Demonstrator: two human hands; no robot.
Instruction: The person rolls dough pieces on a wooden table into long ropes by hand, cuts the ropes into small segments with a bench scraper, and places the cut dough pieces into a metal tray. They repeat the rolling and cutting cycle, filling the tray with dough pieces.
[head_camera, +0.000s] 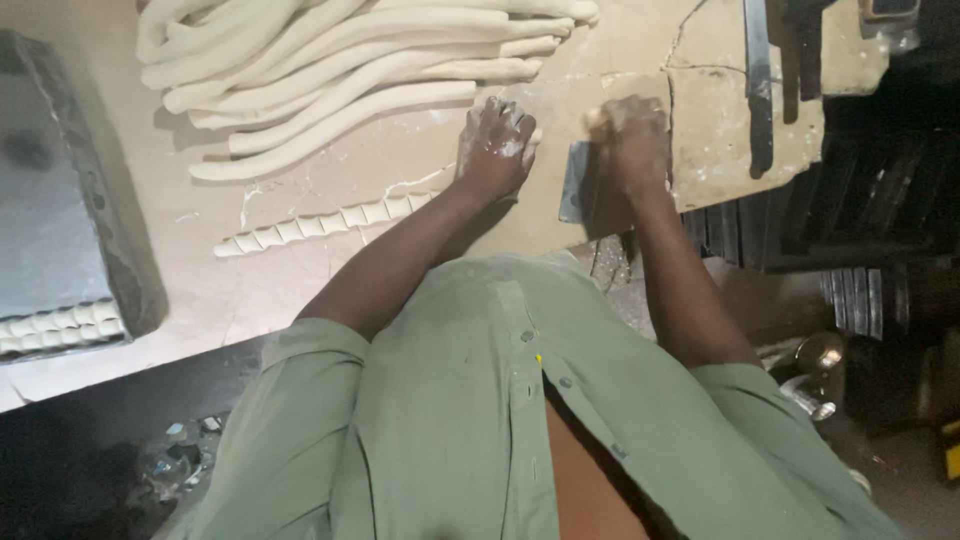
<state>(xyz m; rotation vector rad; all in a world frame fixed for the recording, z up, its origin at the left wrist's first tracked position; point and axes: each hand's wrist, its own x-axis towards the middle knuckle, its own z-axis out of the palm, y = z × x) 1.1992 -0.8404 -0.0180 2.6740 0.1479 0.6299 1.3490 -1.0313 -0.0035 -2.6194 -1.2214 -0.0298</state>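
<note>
The metal scraper (578, 185) stands on edge on the cracked stone counter (720, 120), right hand (630, 140) clamped on it. Left hand (495, 145), floury, fingers curled, presses down beside the cut dough row (320, 225). Long dough ropes (340, 70) are piled behind.

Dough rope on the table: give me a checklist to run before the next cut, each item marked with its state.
1. Left hand pressing on the dough: ok, floured and flat on it.
2. Right hand gripping the metal scraper: ok.
3. Scraper blade lined up on the dough: cannot tell, hands hide it.
4. Cut pieces lying in a row, apart from the uncut ropes: ok.
5. Tray has room: ok, only one row of pieces at its edge.
</note>
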